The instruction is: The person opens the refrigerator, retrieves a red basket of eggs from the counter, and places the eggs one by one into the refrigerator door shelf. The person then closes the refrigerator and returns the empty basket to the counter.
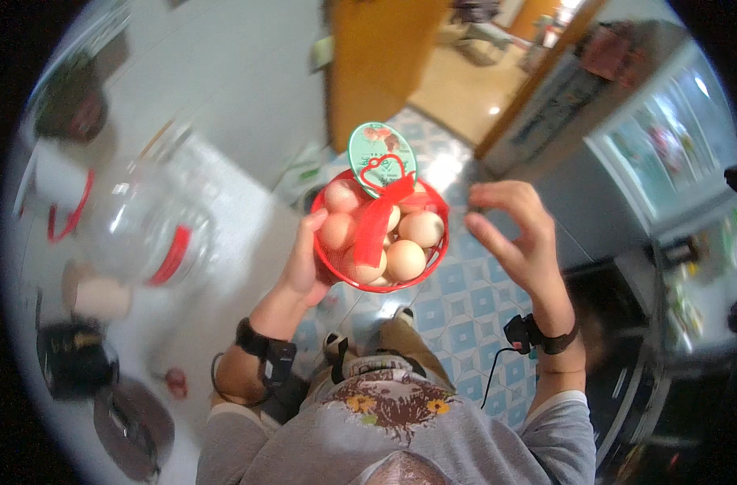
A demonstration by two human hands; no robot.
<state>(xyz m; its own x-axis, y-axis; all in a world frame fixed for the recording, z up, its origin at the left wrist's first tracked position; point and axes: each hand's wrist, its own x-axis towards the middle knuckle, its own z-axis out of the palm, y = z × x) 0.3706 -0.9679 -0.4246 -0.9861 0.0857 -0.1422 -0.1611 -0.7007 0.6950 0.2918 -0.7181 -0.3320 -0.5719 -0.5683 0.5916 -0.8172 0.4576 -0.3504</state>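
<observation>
My left hand (304, 264) grips the left side of a round red plastic basket (432, 267), held up in front of my body. Several light brown eggs (406, 261) fill it. Red netting (371, 233) lies bunched over the eggs and covers those on the left. A round green printed tag (383, 136) with a red heart-shaped plastic clip (383, 171) stands at the basket's far rim. To the right of the basket, my right hand (514, 233) is raised with thumb and fingers apart, touching nothing. The basket's underside is hidden.
On the left, a pale countertop (235, 200) bears a large clear plastic jug (144, 224), a white mug (62, 176) and a dark pan (132, 424). A lit refrigerator compartment (665, 133) is exposed at right. Beyond the tiled floor (465, 315) stands a wooden door (380, 60).
</observation>
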